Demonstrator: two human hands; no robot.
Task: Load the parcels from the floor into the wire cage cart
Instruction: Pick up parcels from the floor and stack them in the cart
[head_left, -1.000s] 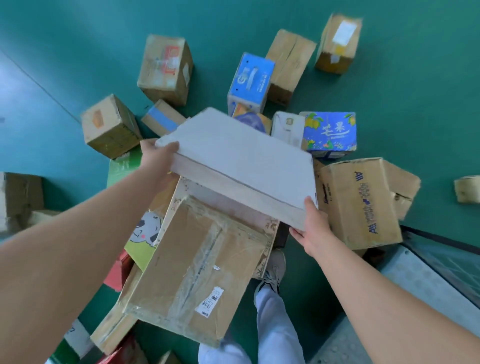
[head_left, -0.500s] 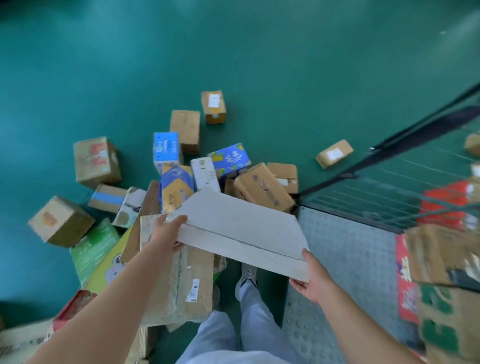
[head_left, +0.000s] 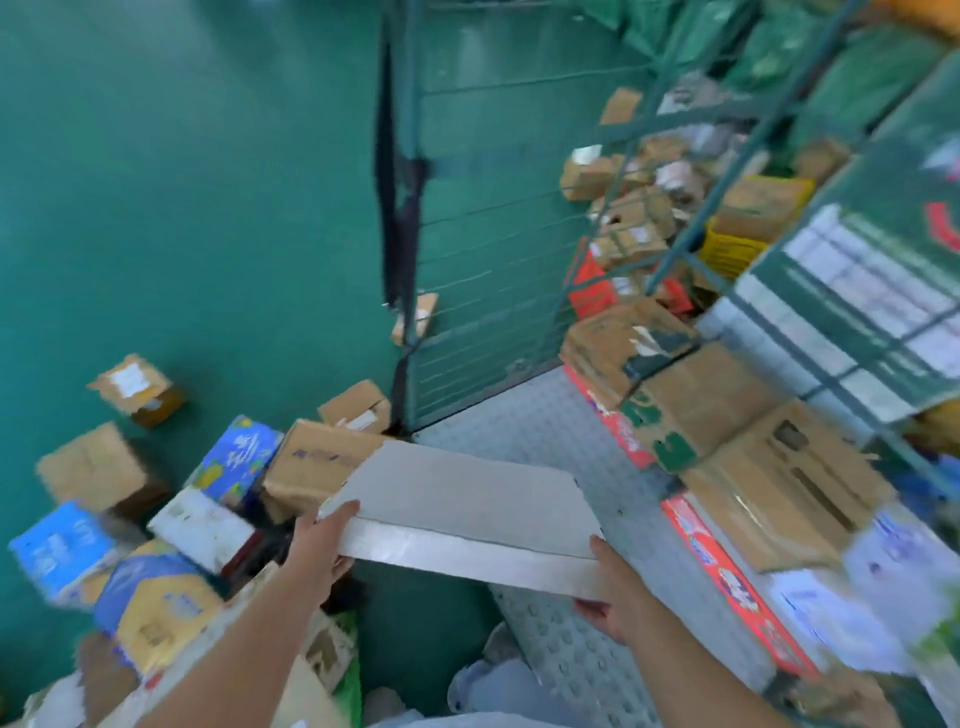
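A green floor (head_left: 208, 208) carries a blurred scatter of brown, blue and white parcels (head_left: 322, 462); no writing is legible. The wire cage cart (head_left: 483, 249), its studded grey deck (head_left: 550, 431) open, already holds stacked cartons (head_left: 727, 410). Both hands, left (head_left: 324, 540) and right (head_left: 615, 597), grip one flat white box (head_left: 462, 493) at its near corners, held above the deck's edge.

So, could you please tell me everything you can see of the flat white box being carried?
The flat white box is wide, thin and plain, apparently matte cardboard, with a seam running along its near side. It is closed and held off the ground, tilted slightly, over the edge of the cart's studded grey floor. The left hand grips its left near corner; the right hand grips its right near corner.
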